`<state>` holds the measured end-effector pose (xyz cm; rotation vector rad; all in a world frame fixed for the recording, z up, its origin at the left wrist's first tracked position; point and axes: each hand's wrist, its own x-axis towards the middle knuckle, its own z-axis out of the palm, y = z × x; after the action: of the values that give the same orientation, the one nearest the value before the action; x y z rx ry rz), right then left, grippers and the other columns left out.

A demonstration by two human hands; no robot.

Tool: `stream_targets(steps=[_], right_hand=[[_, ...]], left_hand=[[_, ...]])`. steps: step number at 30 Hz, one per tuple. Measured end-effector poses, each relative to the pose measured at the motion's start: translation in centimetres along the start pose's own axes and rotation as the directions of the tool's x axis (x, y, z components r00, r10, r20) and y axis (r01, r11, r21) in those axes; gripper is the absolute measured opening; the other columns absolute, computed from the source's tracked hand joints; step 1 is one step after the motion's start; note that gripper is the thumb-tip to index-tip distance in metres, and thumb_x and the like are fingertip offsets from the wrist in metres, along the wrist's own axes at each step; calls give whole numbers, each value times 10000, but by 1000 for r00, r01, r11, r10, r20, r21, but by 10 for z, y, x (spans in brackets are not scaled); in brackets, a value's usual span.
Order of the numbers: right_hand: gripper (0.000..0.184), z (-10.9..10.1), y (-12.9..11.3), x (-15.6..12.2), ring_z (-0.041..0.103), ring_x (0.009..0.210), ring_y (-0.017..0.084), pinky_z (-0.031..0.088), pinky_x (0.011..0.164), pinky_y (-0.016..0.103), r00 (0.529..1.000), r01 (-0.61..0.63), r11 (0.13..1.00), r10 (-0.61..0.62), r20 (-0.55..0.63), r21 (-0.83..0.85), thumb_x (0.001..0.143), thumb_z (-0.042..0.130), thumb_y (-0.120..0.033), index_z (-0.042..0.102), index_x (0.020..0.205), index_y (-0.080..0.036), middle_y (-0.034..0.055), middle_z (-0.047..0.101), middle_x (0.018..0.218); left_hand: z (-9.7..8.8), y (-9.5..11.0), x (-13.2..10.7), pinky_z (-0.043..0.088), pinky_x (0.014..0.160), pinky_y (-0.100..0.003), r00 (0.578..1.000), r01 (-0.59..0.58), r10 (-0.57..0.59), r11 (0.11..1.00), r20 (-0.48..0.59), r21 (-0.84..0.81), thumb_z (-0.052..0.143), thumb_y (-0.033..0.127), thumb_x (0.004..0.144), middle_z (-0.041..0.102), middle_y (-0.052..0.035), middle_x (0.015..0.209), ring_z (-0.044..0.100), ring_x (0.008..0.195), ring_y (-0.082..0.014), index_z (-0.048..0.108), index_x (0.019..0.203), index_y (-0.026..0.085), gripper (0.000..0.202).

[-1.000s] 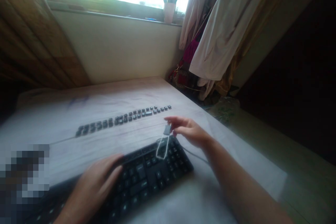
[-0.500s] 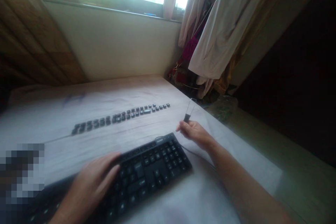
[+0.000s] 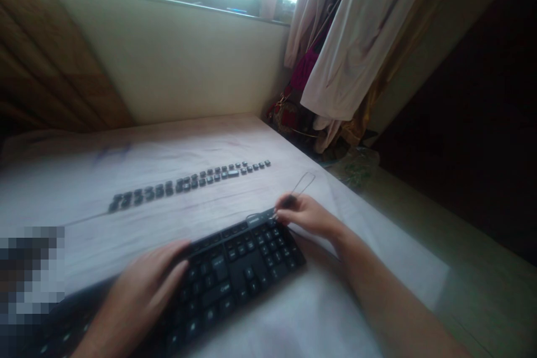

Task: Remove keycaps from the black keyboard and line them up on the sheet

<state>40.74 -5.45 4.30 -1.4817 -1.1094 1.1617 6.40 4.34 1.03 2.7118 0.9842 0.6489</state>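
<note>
A black computer keyboard [image 3: 239, 274] lies slanted across the near part of the white-covered surface. My left hand [image 3: 142, 285] grips it around the middle, fingers over the far edge and thumb along the keys. In my right hand [image 3: 308, 213], pinched between thumb and fingers, is a wire keycap puller [image 3: 289, 200] with a dark handle. Its wire loops point up and away from the keyboard. The fingertips of that hand are at the keyboard's far right corner, by the number pad. Beyond the keyboard, loose black keycaps [image 3: 184, 184] sit in two long rows.
The sheet-covered surface [image 3: 201, 140] reaches back to a wall below a window. A potted plant [image 3: 268, 0] stands on the sill. Light-coloured clothes [image 3: 335, 56] hang at the right, beside a dark area. A cable [image 3: 90, 218] runs left from the keycaps.
My right hand has moved down and left to the keyboard's corner, tilting the keycap puller further right. My left hand keeps its hold on the keyboard. The view has shifted slightly.
</note>
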Motion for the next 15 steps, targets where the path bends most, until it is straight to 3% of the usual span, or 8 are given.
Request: stream_targets(steps=[4, 8, 12, 15], right_hand=[[215, -2, 3, -1, 597, 648, 116, 499, 649, 271, 999, 30, 998, -28, 35, -59, 697, 733, -310, 640, 800, -146, -3, 642, 715], [99, -2, 3, -3, 630, 710, 143, 509, 695, 287, 983, 183, 954, -171, 70, -236, 764, 670, -241, 671, 816, -158, 19, 678, 767], [75, -4, 0, 1, 656, 771, 162, 518, 723, 283, 917, 398, 781, -336, 213, -481, 803, 643, -187, 703, 846, -174, 37, 706, 819], [82, -6, -2, 8, 655, 763, 159, 517, 715, 272, 866, 500, 657, -366, 341, -564, 825, 632, -186, 704, 863, -185, 30, 707, 807]], left_hand=[[-2, 3, 2, 580, 810, -329, 1000, -8, 8, 1000, -11, -3, 460, 527, 862, 750, -22, 1041, 712, 925, -234, 673, 1080, 263, 403], [-2, 4, 2, 585, 799, -348, 1000, -2, 2, 1000, -11, 5, 456, 533, 859, 750, -31, 1038, 714, 918, -242, 677, 1078, 255, 417], [-1, 2, 0, 571, 830, -352, 1000, 18, -18, 1000, 10, 0, 468, 524, 855, 743, -28, 1064, 703, 951, -245, 673, 1095, 266, 407], [0, 0, -1, 562, 849, -342, 999, 28, -28, 999, 23, -14, 481, 517, 855, 734, -17, 1088, 694, 977, -240, 666, 1111, 277, 397]])
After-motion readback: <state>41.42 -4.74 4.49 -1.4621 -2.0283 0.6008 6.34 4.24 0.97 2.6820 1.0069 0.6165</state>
